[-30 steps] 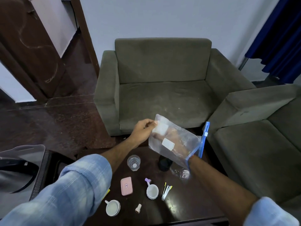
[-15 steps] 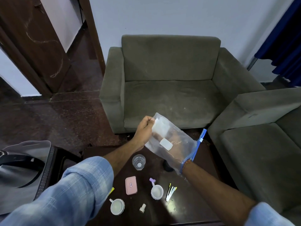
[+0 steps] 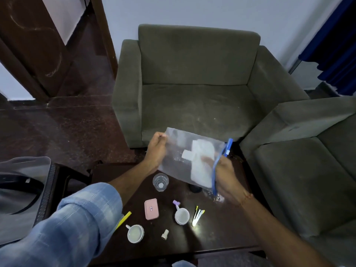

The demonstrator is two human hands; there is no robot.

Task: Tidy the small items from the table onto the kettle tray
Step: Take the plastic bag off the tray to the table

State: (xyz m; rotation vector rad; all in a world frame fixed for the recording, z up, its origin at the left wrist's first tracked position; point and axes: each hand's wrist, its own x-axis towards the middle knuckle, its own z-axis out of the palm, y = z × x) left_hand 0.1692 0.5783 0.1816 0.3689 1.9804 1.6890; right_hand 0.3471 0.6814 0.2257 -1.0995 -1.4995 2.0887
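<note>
A clear zip bag (image 3: 179,151) with a blue zipper strip hangs above the dark table (image 3: 221,234). My left hand (image 3: 156,151) pinches its far left corner. My right hand (image 3: 224,176) grips the bag's mouth by the zipper, fingers reaching inside among white packets (image 3: 202,162). On the table lie a pink case (image 3: 151,208), two white cups (image 3: 181,216) (image 3: 135,233), a small beige cap (image 3: 165,234), thin sticks (image 3: 198,216), a yellow strip (image 3: 124,219) and a glass (image 3: 160,182). The grey kettle tray (image 3: 38,160) is at the left.
A green armchair (image 3: 192,83) stands just beyond the table and a second one (image 3: 308,151) is at the right. A dark round object (image 3: 194,188) and another glass (image 3: 211,195) sit under the bag. The tray rests on a black stand (image 3: 52,182).
My right hand has drawn back from deep inside the bag to its mouth. The bag has turned flatter and wider, and the white packets have shifted toward the zipper end.
</note>
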